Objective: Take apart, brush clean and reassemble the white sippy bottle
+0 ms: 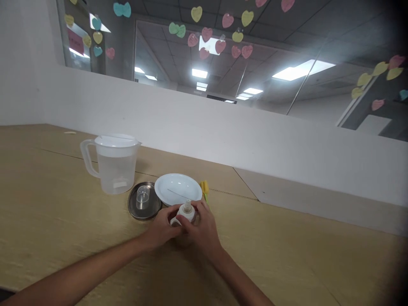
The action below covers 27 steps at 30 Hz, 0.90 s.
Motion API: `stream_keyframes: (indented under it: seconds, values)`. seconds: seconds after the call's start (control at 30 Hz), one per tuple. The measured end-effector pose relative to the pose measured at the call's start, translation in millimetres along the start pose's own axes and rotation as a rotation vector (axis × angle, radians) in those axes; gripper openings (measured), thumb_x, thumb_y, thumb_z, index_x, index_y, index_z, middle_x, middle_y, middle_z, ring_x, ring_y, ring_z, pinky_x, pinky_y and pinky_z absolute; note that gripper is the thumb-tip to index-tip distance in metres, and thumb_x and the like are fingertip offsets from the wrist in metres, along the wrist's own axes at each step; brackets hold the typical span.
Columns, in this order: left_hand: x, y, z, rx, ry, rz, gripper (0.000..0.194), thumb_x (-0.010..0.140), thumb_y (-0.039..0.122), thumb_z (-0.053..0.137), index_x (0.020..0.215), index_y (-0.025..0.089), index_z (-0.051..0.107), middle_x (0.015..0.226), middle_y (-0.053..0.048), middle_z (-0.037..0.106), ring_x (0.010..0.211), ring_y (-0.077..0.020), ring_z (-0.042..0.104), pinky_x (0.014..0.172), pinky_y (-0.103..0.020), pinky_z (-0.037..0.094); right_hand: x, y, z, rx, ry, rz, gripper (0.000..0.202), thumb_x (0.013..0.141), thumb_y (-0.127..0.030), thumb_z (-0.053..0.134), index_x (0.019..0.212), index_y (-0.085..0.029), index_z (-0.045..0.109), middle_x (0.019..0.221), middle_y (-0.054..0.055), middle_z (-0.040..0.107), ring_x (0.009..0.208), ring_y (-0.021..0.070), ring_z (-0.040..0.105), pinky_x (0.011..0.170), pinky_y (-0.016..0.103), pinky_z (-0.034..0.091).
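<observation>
Both hands are closed around a baby bottle (188, 209) with a white collar and a translucent tip that points up. My left hand (164, 225) grips it from the left, where a white handle-like part shows. From the right, my right hand (204, 227) wraps it, with the thumb across the front of the collar. Fingers hide most of the body below. Just behind the hands sits a white bowl (164, 182) with a thin stick-like piece in it. Left of that, a round metal tray (132, 204) holds a small clear cup or cap (143, 197).
A lidded translucent pitcher (116, 170) with liquid stands at the back left. Something yellow and green, like a sponge brush (204, 188), lies right of the bowl. The wooden table (287, 255) meets a white wall (191, 123) below a window with heart-shaped notes.
</observation>
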<state>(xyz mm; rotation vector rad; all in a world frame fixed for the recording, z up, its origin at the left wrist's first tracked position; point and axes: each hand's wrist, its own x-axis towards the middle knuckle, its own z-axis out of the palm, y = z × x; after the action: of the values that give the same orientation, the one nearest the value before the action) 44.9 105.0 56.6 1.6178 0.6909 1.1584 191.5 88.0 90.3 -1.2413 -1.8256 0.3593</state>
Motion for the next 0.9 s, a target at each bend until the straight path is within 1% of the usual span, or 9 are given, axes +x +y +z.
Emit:
stream_keyframes:
  seconds: [0.13,0.27,0.37,0.47,0.57,0.63,0.77,0.83,0.9]
  values:
    - [-0.8,1.3,-3.8,0.053,-0.009,0.027,0.056,0.064,0.03,0.074,0.116,0.016,0.058,0.116,-0.007,0.061,0.106,-0.0223,0.057,0.093,-0.03,0.045,-10.3,9.3,-1.2,0.258,-0.047,-0.106,0.029,0.084,-0.039,0.052,0.105,-0.019,0.05,0.107,0.008,0.056,0.101,0.0198,0.054,0.089,0.034,0.043]
    - [2.4,-0.1,-11.4,0.05,-0.067,0.003,0.067,0.058,0.033,0.079,0.119,0.015,0.057,0.119,-0.01,0.06,0.11,-0.0255,0.055,0.097,-0.034,0.044,-14.7,13.4,-2.8,0.444,-0.1,-0.07,0.036,0.083,-0.039,0.054,0.113,-0.02,0.049,0.128,0.009,0.051,0.118,0.0212,0.048,0.1,0.036,0.038]
    - [2.9,-1.5,-14.4,0.015,-0.05,-0.022,0.073,0.055,0.032,0.081,0.122,0.015,0.056,0.12,-0.01,0.06,0.113,-0.0269,0.055,0.099,-0.036,0.043,-15.6,9.7,0.0,0.404,-0.066,-0.046,0.035,0.08,-0.04,0.057,0.108,-0.02,0.051,0.118,0.009,0.058,0.11,0.0215,0.054,0.097,0.037,0.041]
    - [-0.5,0.0,-10.3,0.048,0.01,-0.015,0.064,0.058,0.032,0.078,0.117,0.017,0.06,0.115,-0.007,0.063,0.107,-0.0243,0.058,0.097,-0.033,0.045,-16.3,4.4,4.5,0.307,0.044,0.029,0.032,0.076,-0.039,0.061,0.1,-0.02,0.051,0.105,0.008,0.062,0.1,0.0214,0.059,0.092,0.037,0.045]
    - [-4.9,3.3,-2.0,0.132,0.108,0.012,0.057,0.063,0.034,0.075,0.116,0.018,0.061,0.115,-0.006,0.063,0.105,-0.0228,0.058,0.093,-0.03,0.046,-15.8,3.2,8.2,0.285,0.143,0.124,0.038,0.07,-0.037,0.066,0.099,-0.021,0.047,0.103,0.007,0.062,0.099,0.0209,0.059,0.089,0.036,0.045]
    - [-5.7,4.8,1.4,0.146,0.099,0.022,0.056,0.065,0.035,0.074,0.117,0.018,0.061,0.114,-0.005,0.064,0.106,-0.0226,0.058,0.092,-0.029,0.046,-13.6,5.7,8.0,0.278,0.154,0.152,0.041,0.068,-0.036,0.067,0.099,-0.02,0.046,0.101,0.007,0.061,0.097,0.0206,0.058,0.088,0.035,0.046]
    - [0.2,2.9,-3.7,-0.005,-0.1,-0.033,0.058,0.065,0.035,0.075,0.118,0.017,0.06,0.109,-0.006,0.066,0.099,-0.0217,0.06,0.084,-0.028,0.048,-7.3,11.7,-0.8,0.316,-0.031,0.081,0.042,0.071,-0.04,0.064,0.105,-0.018,0.052,0.108,0.009,0.056,0.1,0.0208,0.055,0.09,0.034,0.044]
    - [4.0,0.7,-9.7,-0.057,-0.163,-0.086,0.061,0.062,0.033,0.078,0.117,0.015,0.061,0.104,-0.006,0.067,0.092,-0.0209,0.061,0.078,-0.027,0.049,-5.9,12.1,-5.9,0.392,-0.158,0.032,0.042,0.074,-0.043,0.063,0.107,-0.019,0.055,0.112,0.008,0.053,0.106,0.0208,0.053,0.093,0.033,0.043]
    - [5.7,-0.5,-14.2,-0.073,-0.2,-0.125,0.061,0.058,0.032,0.08,0.114,0.014,0.063,0.1,-0.006,0.067,0.089,-0.0207,0.062,0.075,-0.026,0.049,-6.5,11.3,-7.7,0.421,-0.202,0.008,0.039,0.074,-0.044,0.064,0.102,-0.019,0.058,0.109,0.007,0.053,0.105,0.0205,0.053,0.092,0.032,0.043]
